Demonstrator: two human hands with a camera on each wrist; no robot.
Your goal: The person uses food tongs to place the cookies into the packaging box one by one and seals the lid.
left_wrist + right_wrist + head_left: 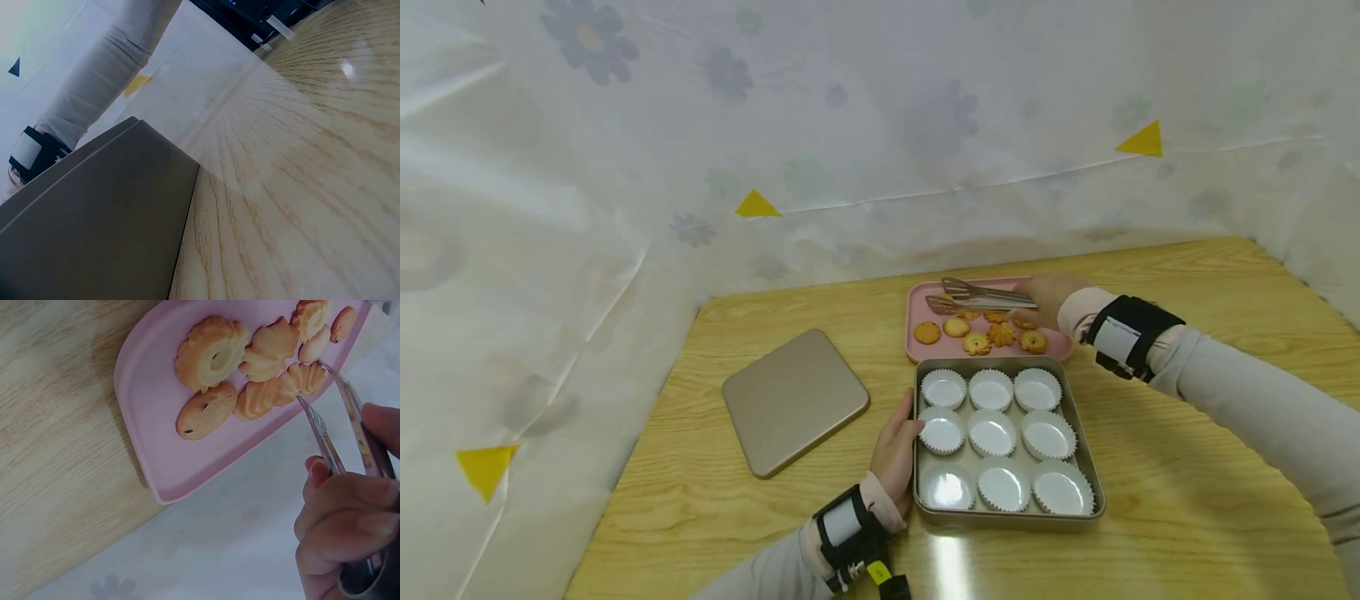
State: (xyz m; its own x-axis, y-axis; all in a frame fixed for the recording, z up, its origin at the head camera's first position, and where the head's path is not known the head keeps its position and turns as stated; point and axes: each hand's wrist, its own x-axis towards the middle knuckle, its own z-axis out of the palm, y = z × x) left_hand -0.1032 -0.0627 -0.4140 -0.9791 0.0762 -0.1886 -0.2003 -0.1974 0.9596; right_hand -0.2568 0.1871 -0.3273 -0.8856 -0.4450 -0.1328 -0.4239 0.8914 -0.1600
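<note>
A metal baking tin (pixel 1009 523) holds several white fluted cups (pixel 992 433) in rows; no food shows in them. My left hand (pixel 891 457) holds the tin's left wall, thumb over the rim and fingers along the outside. In the left wrist view, the tin's side (pixel 106 212) shows but the hand does not. Behind the tin lies a pink tray (pixel 912 310) of assorted cookies (pixel 976 343). With my right hand (pixel 1047 293) I grip metal tongs (pixel 356 422). Their slightly spread tips are close to a ridged cookie (pixel 300 381); whether they touch it I cannot tell.
A flat metal lid (pixel 795 402) lies at an angle on the wooden table (pixel 685 508), left of the tin. The pink tray sits close against the tin's far edge. Pale flowered sheeting (pixel 880 108) with yellow triangles (pixel 758 204) rises behind the table and at its sides.
</note>
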